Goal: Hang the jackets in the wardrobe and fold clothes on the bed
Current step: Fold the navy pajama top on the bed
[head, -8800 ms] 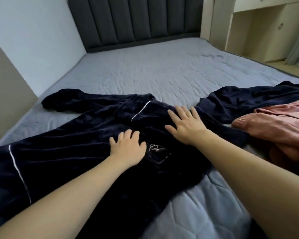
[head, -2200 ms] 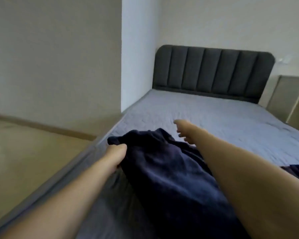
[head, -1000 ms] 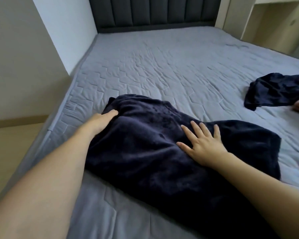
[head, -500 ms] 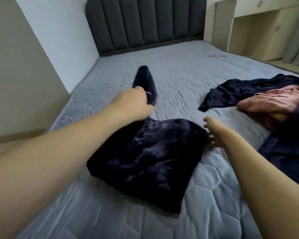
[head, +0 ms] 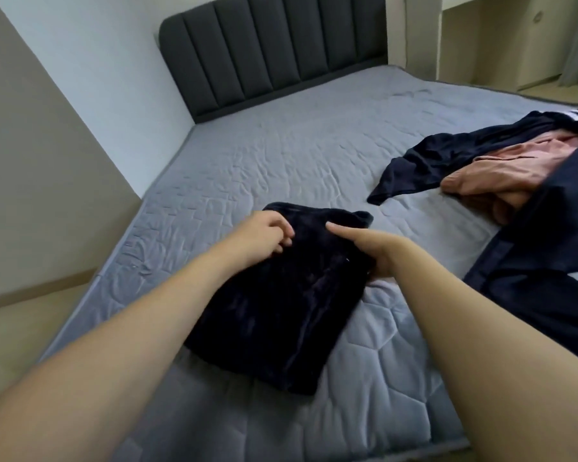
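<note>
Both hands now on folded navy garment: left hand curled, right hand fingers hidden, grip unclear.

Folded dark navy velvet garment, flat rectangle, near edge of grey bed

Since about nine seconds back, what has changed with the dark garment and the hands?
The dark navy velvety garment, then spread flat with sleeves out, is now folded into a compact rectangle on the grey quilted bed. The left hand rests at its far left edge, fingers curled; the right hand holds its right edge. The pink and navy clothes pile stayed on the right.
</note>
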Motion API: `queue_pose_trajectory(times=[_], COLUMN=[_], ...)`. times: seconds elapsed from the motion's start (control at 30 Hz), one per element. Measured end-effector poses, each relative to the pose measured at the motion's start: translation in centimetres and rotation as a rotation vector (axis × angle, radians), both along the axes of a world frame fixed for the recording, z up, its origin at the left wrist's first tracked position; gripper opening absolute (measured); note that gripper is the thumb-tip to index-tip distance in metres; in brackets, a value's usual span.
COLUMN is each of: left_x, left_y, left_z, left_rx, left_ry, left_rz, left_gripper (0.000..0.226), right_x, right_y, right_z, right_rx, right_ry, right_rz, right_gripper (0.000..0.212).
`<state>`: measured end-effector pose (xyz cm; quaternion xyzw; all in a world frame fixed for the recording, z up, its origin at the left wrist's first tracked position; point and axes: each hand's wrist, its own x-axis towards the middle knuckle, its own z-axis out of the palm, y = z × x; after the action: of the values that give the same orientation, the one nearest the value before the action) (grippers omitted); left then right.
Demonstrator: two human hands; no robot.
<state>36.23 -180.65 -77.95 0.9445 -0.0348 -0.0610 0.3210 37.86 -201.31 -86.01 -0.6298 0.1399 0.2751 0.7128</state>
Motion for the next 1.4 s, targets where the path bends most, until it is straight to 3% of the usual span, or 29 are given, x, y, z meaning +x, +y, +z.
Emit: queue_pose_trajectory(times=[0.03,0.07,0.1,0.17,0.23,0.33,0.43,0.5,0.63,0.67,0.73,0.8,0.9,0.97,1.1,1.17,1.3,1.4], left_x=[1.6,1.9,1.5,-0.6,-1.2,1.1,-0.9,-4.5,-10.8,-11.4,-12.1,-12.2,-11.8,-10.6,-7.8,-5.8,-0.4,3.0], left_y=[2.2,4.1,5.6,6.7,6.9,8.4,7.5,3.8,-0.3,-0.5,-0.7,-1.6,-3.5,-4.0,-1.9,0.7,8.2,15.6], left_z=[-1.0,-2.6,-5.4,-11.9,-15.6,-13.0,-10.3,-9.4,-9.7,-9.6,-9.2,-8.8,-8.8,-8.5,-7.3,-5.8,1.0,10.3], left_rx=[0.144,0.323,0.430,0.452,0.440,0.178,0.297,0.374,0.654,0.686,0.668,0.672,0.830,0.942,1.171,1.171,1.121,1.053], left_ry=[-0.193,-0.270,-0.228,-0.036,-0.002,0.081,-0.037,-0.210,-0.461,-0.416,-0.131,0.161,0.300,0.277,0.030,-0.021,-0.174,-0.196], left_rz=[0.108,0.205,0.262,0.314,0.312,0.296,0.188,-0.061,-0.298,-0.309,-0.253,-0.148,-0.026,0.012,-0.112,-0.079,0.083,0.172], left_gripper=[0.021,0.030,0.048,0.072,0.082,0.082,0.090,0.091,0.064,0.059,0.067,0.094,0.123,0.114,0.051,0.033,0.027,0.033], right_x=[0.3,0.7,0.9,1.3,1.6,2.1,2.4,2.6,2.0,1.6,0.8,0.0,-0.3,0.0,1.8,3.1,6.5,8.8], right_y=[1.1,2.1,2.8,3.4,3.3,2.9,2.6,2.5,2.3,2.2,2.2,2.4,2.4,2.7,5.3,7.5,12.0,17.1], right_z=[-0.5,-1.3,-2.1,-3.4,-4.0,-3.5,-3.3,-3.2,-2.6,-2.3,-1.6,-0.6,0.7,1.9,4.2,5.1,9.2,16.7], right_rx=[0.067,0.111,0.129,0.124,0.173,0.206,0.208,0.221,0.133,0.113,0.070,0.028,0.052,0.111,0.275,0.322,0.168,0.084], right_ry=[0.012,0.028,0.041,0.056,0.090,0.100,0.065,0.061,0.092,0.104,0.117,0.112,0.069,0.020,-0.049,-0.041,-0.007,-0.135], right_rz=[-0.109,-0.244,-0.382,-0.557,-0.493,-0.320,-0.305,-0.322,-0.297,-0.284,-0.258,-0.235,-0.228,-0.248,-0.351,-0.396,-0.644,-0.567], right_gripper=[0.077,0.088,0.100,0.112,0.094,0.032,0.027,0.027,0.038,0.043,0.050,0.050,0.034,0.027,0.015,0.015,0.058,0.064])
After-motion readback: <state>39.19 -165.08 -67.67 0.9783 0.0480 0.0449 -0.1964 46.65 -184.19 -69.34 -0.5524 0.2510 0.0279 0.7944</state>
